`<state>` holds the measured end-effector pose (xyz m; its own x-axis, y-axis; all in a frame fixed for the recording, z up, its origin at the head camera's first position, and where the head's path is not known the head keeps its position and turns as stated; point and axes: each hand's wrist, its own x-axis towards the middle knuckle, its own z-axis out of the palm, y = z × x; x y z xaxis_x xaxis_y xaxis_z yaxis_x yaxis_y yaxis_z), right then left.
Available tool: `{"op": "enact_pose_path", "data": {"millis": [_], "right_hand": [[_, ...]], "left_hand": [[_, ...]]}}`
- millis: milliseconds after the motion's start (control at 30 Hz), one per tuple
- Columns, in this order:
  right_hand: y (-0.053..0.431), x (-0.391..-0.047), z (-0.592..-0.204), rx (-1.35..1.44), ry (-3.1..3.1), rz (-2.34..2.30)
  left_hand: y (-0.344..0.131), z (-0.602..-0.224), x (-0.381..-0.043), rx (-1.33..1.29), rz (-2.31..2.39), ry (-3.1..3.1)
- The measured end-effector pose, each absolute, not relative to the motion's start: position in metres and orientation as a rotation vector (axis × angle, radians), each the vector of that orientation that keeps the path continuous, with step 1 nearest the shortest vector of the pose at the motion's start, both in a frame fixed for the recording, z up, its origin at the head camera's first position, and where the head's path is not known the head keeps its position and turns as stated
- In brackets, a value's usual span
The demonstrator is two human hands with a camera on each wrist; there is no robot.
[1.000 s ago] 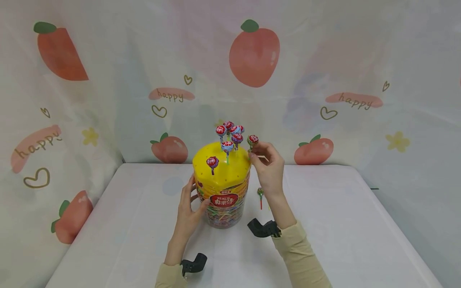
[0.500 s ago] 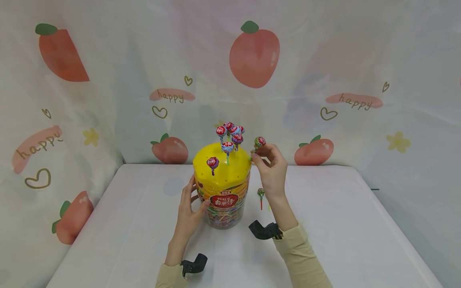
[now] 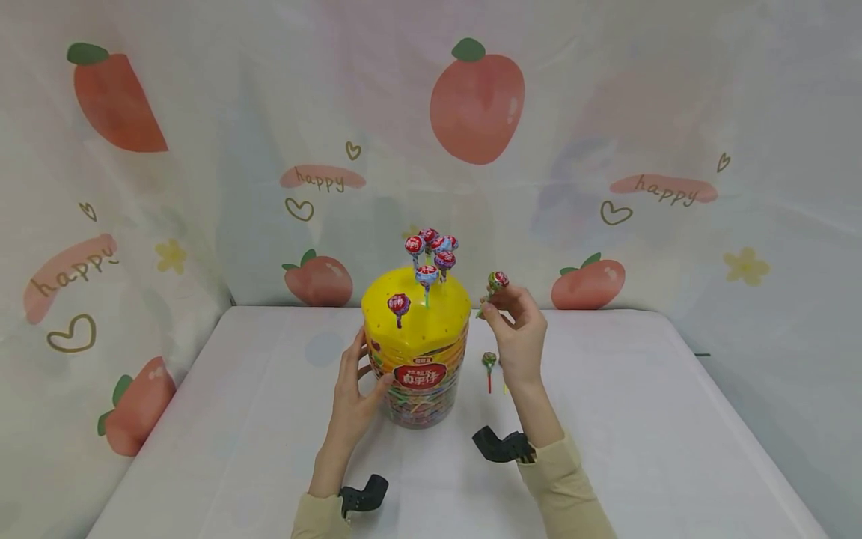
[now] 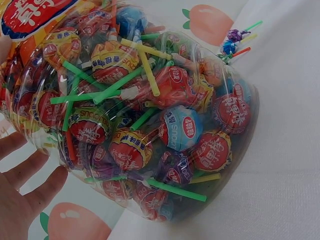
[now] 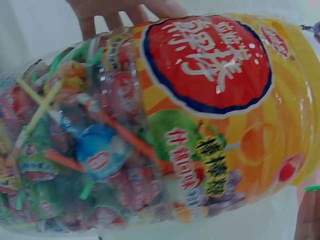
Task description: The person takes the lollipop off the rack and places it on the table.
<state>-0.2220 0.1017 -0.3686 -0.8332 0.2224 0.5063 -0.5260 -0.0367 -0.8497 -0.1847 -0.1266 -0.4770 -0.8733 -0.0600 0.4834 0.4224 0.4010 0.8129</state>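
A large clear jar (image 3: pixel 417 410) of wrapped lollipops, with a yellow lid (image 3: pixel 384 284), stands upright on the table. Several lollipops (image 3: pixel 427 275) stick up from the lid, sticks down. My left hand (image 3: pixel 353 397) rests against the jar's left side, thumb on the front; its fingers (image 4: pixel 37 192) look straight and spread in the left wrist view. To the right of the lid, my right hand (image 3: pixel 521 329) pinches the stick of a green-and-red lollipop (image 3: pixel 497 281), head up and apart from the jar. Only a bit of this hand (image 5: pixel 307 215) shows in the right wrist view.
Behind my right wrist, a green-wrapped lollipop (image 3: pixel 488 359) lies on the white table (image 3: pixel 640 419). The left wrist view shows a small group of loose lollipops (image 4: pixel 234 41) there. A fruit-patterned cloth (image 3: pixel 390 90) hangs behind the table.
My right hand has moved right and slightly down, away from the lid, taking the green-and-red lollipop with it. My left hand and the jar keep their places.
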Motion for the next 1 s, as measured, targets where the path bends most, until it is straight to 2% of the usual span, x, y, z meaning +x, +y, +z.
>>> {"op": "enact_pose_path", "data": {"millis": [433, 733, 1000], "right_hand": [[0.117, -0.217, -0.408, 0.161, -1.786, 1.968], [0.121, -0.219, -0.432, 0.032, -1.82, 1.974], [0.13, -0.222, -0.444, -0.02, -1.905, 1.908]], "left_hand": [[-0.125, -0.477, -0.186, -0.271, -1.535, -2.228], [-0.121, -0.445, -0.167, -0.286, -1.53, -2.235], [-0.119, -0.446, -0.167, -0.295, -1.547, -2.224]]}}
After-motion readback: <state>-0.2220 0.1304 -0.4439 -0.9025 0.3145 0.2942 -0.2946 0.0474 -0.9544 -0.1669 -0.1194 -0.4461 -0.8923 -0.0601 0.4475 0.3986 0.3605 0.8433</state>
